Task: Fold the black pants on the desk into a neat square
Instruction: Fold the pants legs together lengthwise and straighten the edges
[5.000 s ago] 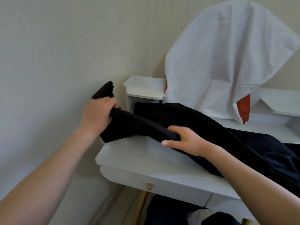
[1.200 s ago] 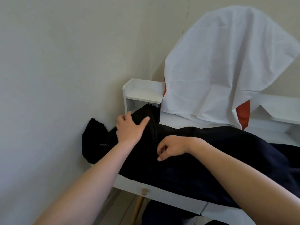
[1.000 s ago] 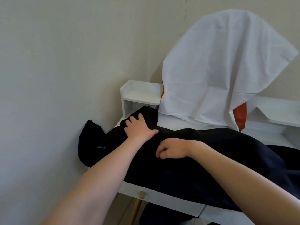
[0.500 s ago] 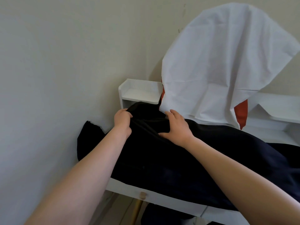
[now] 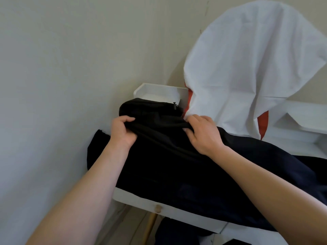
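The black pants (image 5: 177, 165) lie spread over the white desk (image 5: 185, 216), and they cover most of its top. One end of the pants hangs off the left edge of the desk, near the wall (image 5: 62, 76). The far part of the pants is bunched up into a thick roll, right in front of a small white shelf box (image 5: 155, 90) at the back of the desk. The left hand (image 5: 123, 131) is closed on the left side of that roll, with the fingers curled over the cloth and the thumb under it. The right hand (image 5: 201, 133) grips the right side of the same roll, and its fingers press down into the fold. Both arms are bare and reach out over the pants. Behind the right hand, a big white cloth (image 5: 247, 68) hangs over something tall, and a bit of orange-red peeks out at its edges. The front of the desk has a drawer with a small round wooden knob (image 5: 158, 208). A wooden leg (image 5: 149, 228) goes down under the knob.
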### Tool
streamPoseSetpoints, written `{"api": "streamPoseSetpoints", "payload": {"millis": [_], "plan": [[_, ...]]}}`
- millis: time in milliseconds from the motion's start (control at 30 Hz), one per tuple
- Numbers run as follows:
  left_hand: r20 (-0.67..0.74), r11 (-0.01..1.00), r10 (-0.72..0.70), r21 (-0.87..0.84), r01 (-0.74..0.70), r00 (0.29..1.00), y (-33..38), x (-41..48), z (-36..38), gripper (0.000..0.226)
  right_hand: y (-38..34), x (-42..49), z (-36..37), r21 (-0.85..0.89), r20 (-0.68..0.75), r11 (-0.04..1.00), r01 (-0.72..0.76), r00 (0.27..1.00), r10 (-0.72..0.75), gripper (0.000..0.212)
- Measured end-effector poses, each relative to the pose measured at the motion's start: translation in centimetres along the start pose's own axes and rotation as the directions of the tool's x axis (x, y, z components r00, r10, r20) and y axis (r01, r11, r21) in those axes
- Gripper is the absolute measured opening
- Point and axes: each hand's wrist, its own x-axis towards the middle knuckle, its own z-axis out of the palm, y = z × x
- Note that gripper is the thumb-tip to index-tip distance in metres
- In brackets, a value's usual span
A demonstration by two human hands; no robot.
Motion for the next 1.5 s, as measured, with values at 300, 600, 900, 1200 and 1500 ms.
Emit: {"api": "streamPoseSetpoints", "payload": {"millis": [300,600,900,1200,1500], "plan": [[-0.073,0.994,0.098,-0.041,-0.101,0.993,1.3,-0.8,-1.3,0.037,-1.1,0.0,-1.8,0.116,0.141,0.987,0.107,0.982,-0.123,0.027],[-0.469,0.997,0.082,0.035,-0.074,0.879,2.1,-1.1,-6.6,0.039,-2.1,-0.3,0.8,-0.067,0.434,0.996,0.051,0.901,-0.017,0.065],[-0.472,0.952,-0.007,0.266,0.15,0.882,3.6,-1.5,-7.4,0.016,-7.6,-2.4,3.3,0.077,0.604,0.974,0.213,0.767,-0.215,0.064],[-0.334,0.944,-0.005,0.309,0.114,0.942,5.3,-1.1,-7.4,0.02,-8.8,-0.3,0.8,0.446,0.66,0.889,-0.104,0.709,-0.248,0.024],[-0.621,0.883,0.182,0.445,0.152,0.763,5.3,-0.5,-12.1,0.04,-8.7,0.0,3.5,0.416,0.712,0.852,-0.318,0.696,-0.088,0.027]]}}
